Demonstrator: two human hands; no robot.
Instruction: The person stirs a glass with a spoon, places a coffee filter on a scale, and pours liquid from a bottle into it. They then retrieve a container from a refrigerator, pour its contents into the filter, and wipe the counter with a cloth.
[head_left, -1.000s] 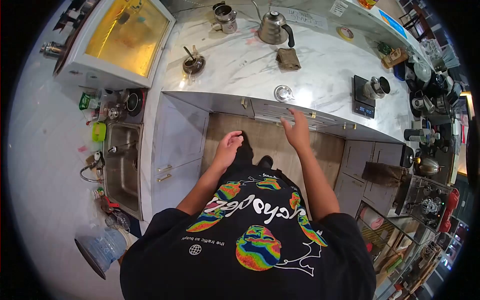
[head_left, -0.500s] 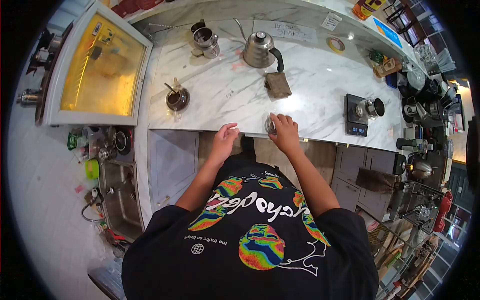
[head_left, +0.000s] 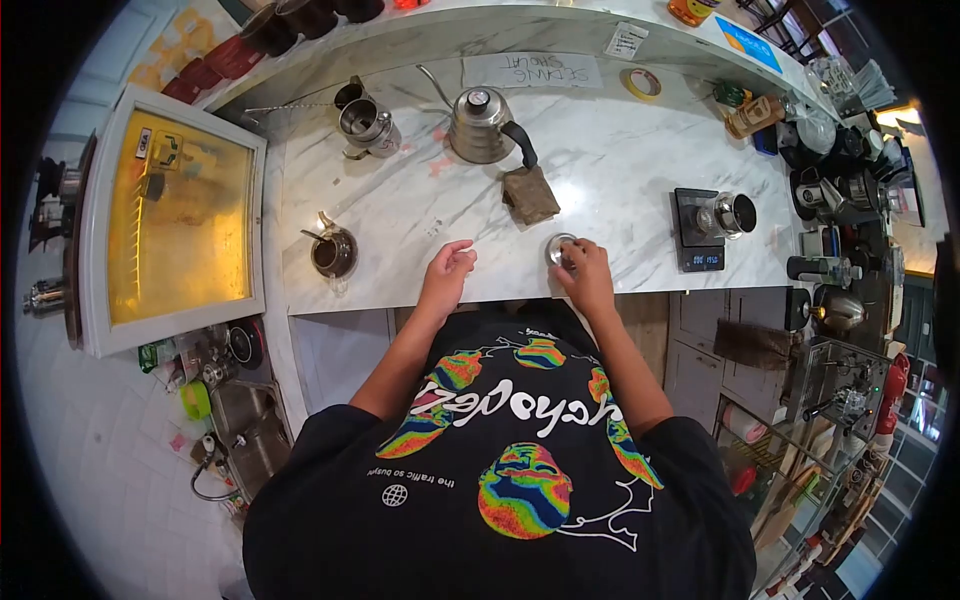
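Note:
My right hand [head_left: 587, 275] has its fingers around the rim of a small clear glass [head_left: 562, 246] near the front edge of the marble counter [head_left: 420, 200]. My left hand [head_left: 446, 276] hovers by the same edge, palm inward, fingers loosely bent and apart, holding nothing. Beyond the glass lies a folded brown cloth [head_left: 530, 196], and behind that stands a steel gooseneck kettle [head_left: 480, 130] with a black handle. To the right, a black digital scale [head_left: 699, 258] bears a glass vessel with a metal cup [head_left: 738, 214]. A round glass pot [head_left: 333, 254] with a spoon-like handle sits at the left.
A metal jug [head_left: 368, 124] stands at the back left, near a lit, glass-fronted cabinet door [head_left: 185, 220]. A tape roll [head_left: 641, 84] and bottles [head_left: 752, 117] lie towards the back right. A sink [head_left: 250, 430] is at lower left, an espresso machine [head_left: 850, 400] at right.
My right hand has moved the small glass slightly rightward and farther onto the counter. My left hand stays empty, and the camera view has shifted.

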